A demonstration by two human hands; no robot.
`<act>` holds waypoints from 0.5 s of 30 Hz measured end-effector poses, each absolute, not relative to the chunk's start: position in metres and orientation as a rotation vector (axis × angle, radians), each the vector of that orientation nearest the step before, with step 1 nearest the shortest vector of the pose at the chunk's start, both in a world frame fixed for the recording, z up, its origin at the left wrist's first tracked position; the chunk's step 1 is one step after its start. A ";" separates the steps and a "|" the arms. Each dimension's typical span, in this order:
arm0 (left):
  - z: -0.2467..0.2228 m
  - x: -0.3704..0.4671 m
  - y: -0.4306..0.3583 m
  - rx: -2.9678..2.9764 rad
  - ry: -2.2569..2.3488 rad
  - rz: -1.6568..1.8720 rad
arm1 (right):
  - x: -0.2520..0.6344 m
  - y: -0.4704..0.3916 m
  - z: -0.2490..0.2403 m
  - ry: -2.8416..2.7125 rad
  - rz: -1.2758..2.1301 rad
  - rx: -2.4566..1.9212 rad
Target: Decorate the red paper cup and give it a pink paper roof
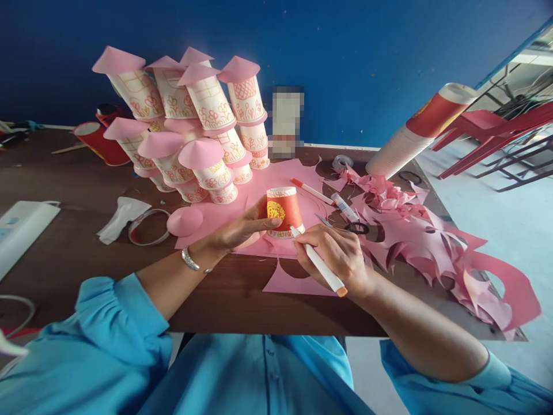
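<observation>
A red and white paper cup (291, 208) with a yellow print and small drawings along its white bands is held upright by my left hand (244, 226), thumb across its front. My right hand (334, 253) is closed round a white marker (322, 268) with an orange end; its tip is at the cup's lower white band. Pink paper (263, 190) lies beneath and behind the cup. A second marker (311, 190) with a red cap and a glue stick (344, 207) lie just behind my right hand, beside scissors (356, 228) that are partly hidden.
Stacked decorated cups with pink cone roofs (211, 104) stand at the back left. Pink scraps (423, 242) cover the right side, near a tall leaning cup stack (401, 147). Left are a tape roll (149, 227), a pink cone (185, 221) and red cups (101, 141).
</observation>
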State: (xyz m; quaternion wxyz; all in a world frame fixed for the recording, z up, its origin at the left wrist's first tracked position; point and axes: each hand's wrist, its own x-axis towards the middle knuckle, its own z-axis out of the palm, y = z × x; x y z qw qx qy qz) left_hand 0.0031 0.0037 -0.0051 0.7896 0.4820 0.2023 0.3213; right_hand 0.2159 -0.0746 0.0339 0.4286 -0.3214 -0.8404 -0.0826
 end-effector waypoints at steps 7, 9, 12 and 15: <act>-0.008 0.003 0.005 1.034 0.409 0.714 | 0.216 -0.075 0.033 -2.100 -0.194 -0.821; -0.009 0.004 0.005 1.024 0.390 0.720 | 0.216 -0.075 0.033 -2.098 -0.199 -0.822; -0.009 0.004 0.005 1.012 0.393 0.724 | 0.216 -0.075 0.033 -2.088 -0.207 -0.826; -0.007 0.004 0.004 1.000 0.410 0.719 | 0.216 -0.075 0.033 -2.080 -0.213 -0.830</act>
